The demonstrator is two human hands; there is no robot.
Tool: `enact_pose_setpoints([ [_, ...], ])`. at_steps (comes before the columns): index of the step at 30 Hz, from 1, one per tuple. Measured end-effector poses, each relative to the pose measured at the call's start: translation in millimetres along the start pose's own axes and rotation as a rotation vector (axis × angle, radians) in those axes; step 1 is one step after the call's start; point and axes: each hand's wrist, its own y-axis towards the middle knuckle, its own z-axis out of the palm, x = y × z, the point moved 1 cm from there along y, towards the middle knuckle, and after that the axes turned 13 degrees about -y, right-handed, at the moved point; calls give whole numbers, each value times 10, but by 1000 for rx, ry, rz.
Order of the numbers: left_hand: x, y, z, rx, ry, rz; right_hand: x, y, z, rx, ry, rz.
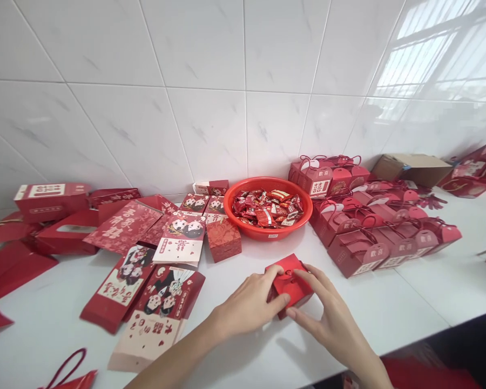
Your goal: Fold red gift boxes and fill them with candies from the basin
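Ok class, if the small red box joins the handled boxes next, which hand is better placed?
Probably the right hand: like the left hand, it touches the small red box, but is nearer the handled boxes.

My box (296, 293) bright red on top; basin (263, 233) orange-red; floral box (224, 241) duller red; wall tiles (206, 135) white, grey-veined; tabletop (392, 302) plain white.
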Motion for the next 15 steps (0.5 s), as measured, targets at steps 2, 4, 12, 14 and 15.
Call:
enact_pose_setpoints([
  [2,-1,2,74,81,-53,56,-25,-96,61,-25,-121,4],
  [4,-11,-2,133,141,-65,113,-45,-168,129,-59,-197,35],
  [12,-15,-62,151,439,69,187,-263,-380,-227,3,-122,130],
  [14,2,-64,145,526,79,233,-420,-479,-458,69,-122,152],
  [15,13,-61,144,554,88,247,-510,-535,-573,83,-126,176],
])
